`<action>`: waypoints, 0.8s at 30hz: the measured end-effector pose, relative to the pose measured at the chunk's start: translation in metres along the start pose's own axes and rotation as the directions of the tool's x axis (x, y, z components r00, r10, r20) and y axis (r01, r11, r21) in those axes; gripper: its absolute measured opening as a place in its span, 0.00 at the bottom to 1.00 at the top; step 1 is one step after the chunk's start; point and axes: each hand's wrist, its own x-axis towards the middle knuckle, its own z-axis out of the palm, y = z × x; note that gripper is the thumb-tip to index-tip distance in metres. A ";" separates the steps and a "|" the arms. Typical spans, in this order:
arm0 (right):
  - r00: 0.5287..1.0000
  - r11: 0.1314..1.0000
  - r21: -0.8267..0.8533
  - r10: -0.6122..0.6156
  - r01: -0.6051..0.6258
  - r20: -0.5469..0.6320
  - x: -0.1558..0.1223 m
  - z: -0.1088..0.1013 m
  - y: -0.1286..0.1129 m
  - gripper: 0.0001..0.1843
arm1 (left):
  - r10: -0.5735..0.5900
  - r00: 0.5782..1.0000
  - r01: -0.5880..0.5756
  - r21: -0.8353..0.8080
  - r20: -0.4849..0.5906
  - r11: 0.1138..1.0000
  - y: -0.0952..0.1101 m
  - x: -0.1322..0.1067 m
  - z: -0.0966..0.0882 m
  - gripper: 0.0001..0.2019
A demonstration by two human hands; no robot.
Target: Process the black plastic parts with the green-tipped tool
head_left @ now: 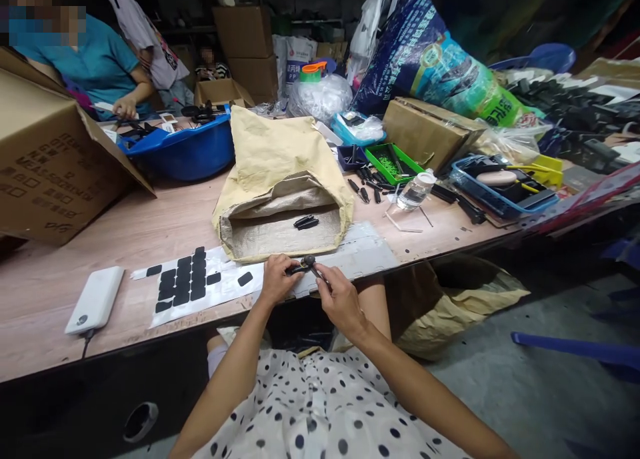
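My left hand [278, 278] is closed on one end of a small black part with a round head [309, 261], at the table's front edge. My right hand [342, 300] pinches a thin dark piece that meets the same part from the right; its exact kind is too small to make out. Just beyond both hands lies an open yellow paper sack [280, 146], its mouth facing me, with several slim black pieces [306, 222] inside. Left of my hands, a white sheet [220, 299] carries rows of black rounded stickers [183, 279].
A white power bank [96, 299] with a cable lies left. Behind stand a cardboard box [55, 152] and a blue basin [180, 149]. To the right are a green tray [393, 164], a clear bottle [416, 191] and a blue basket [500, 186]. A co-worker [100, 66] sits opposite.
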 end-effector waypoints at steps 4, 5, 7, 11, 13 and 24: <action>0.996 0.992 -0.108 -0.061 0.068 0.065 -0.002 0.004 0.002 0.21 | -0.014 1.000 0.014 0.006 0.004 1.000 0.003 0.000 -0.001 0.05; 0.994 0.987 -0.140 -0.072 0.084 0.086 -0.003 0.005 0.003 0.21 | -0.017 1.000 0.017 0.001 0.004 1.000 0.004 0.000 -0.001 0.05; 0.992 0.978 -0.184 -0.085 0.102 0.096 -0.003 0.006 0.006 0.21 | -0.018 1.000 0.018 -0.015 0.004 1.000 0.005 -0.001 -0.002 0.05; 0.996 0.980 -0.179 -0.088 0.085 -0.008 0.000 0.004 0.010 0.21 | -0.021 1.000 0.022 -0.035 0.005 0.999 0.007 -0.001 -0.002 0.07; 0.995 0.980 -0.178 -0.095 0.088 -0.033 -0.001 0.004 0.010 0.21 | -0.033 0.999 0.033 -0.036 0.002 0.999 0.007 0.000 -0.002 0.08; 0.964 0.912 -0.370 0.087 -0.179 -0.253 0.041 -0.029 0.060 0.20 | -0.002 1.000 0.002 0.021 -0.022 1.000 0.006 -0.003 -0.002 0.05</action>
